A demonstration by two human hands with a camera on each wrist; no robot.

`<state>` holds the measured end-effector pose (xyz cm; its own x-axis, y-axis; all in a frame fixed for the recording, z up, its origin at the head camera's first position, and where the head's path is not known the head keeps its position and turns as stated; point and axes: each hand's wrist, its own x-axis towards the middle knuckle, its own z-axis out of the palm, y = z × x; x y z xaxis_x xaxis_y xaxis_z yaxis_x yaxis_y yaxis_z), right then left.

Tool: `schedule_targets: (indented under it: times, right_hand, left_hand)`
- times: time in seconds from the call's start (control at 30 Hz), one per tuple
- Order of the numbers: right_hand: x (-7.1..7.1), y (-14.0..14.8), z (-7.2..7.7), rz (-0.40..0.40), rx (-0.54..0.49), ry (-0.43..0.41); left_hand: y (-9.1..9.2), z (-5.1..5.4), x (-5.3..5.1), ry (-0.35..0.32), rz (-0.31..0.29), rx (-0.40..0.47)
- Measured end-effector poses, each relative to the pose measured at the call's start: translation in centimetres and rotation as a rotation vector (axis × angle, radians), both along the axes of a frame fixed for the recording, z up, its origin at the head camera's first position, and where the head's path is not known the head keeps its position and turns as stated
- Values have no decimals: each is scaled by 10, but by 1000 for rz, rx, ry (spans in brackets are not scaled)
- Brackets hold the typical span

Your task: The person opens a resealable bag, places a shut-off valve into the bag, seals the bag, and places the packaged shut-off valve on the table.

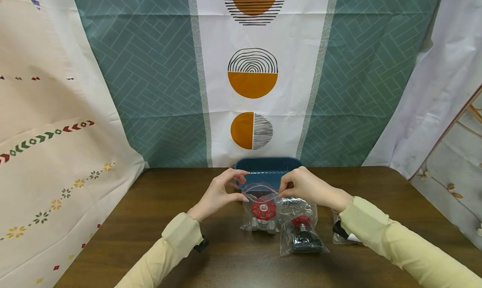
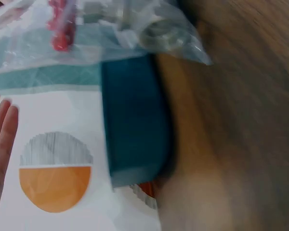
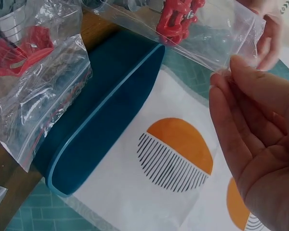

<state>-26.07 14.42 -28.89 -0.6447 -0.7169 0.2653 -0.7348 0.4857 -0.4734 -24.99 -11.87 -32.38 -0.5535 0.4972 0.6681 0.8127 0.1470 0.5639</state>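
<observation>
A clear zip bag point(image 1: 246, 217) holds a metal valve with a red handwheel point(image 1: 264, 209); its mouth gapes between my hands. My right hand point(image 1: 306, 188) pinches the top edge of the bag at its right corner, thumb against fingertips, as the right wrist view also shows. On the other side, my left hand point(image 1: 220, 192) is spread, thumb and fingers apart beside the bag's left corner; straight fingers point(image 2: 5, 130) show in the left wrist view. Just to the right lies a second clear bag point(image 1: 287, 238) containing a dark valve with a red handle point(image 1: 302, 220).
Behind the bags stands a dark blue bin point(image 1: 260, 164), against a patterned curtain point(image 1: 158, 91). Another bagged item point(image 1: 340, 238) lies farther right, partly hidden by my right sleeve point(image 1: 370, 225). All of it is on a brown wooden table point(image 1: 150, 221).
</observation>
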Motion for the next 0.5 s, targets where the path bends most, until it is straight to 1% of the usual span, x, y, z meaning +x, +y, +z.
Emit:
schedule_targets:
  times: [0.03, 0.07, 0.13, 0.2, 0.33, 0.5]
  right_hand:
    - [0, 0, 0, -3, -1, -4]
    - [0, 0, 0, -6, 0, -9]
    - [1, 1, 0, -14, -1, -19]
    - [0, 2, 0, -23, -1, -28]
    - [0, 2, 1, -41, 2, -31]
    - [0, 4, 1, -35, 2, -33]
  left_hand:
    - [-1, -1, 0, -55, 4, -2]
    - [-2, -3, 0, -95, 8, -3]
    - [-4, -7, 0, -143, 5, -1]
    - [-4, -9, -1, -151, -2, 1]
    - [-2, -9, -3, -135, -11, 11]
    - [-3, -9, -3, -130, -35, 25]
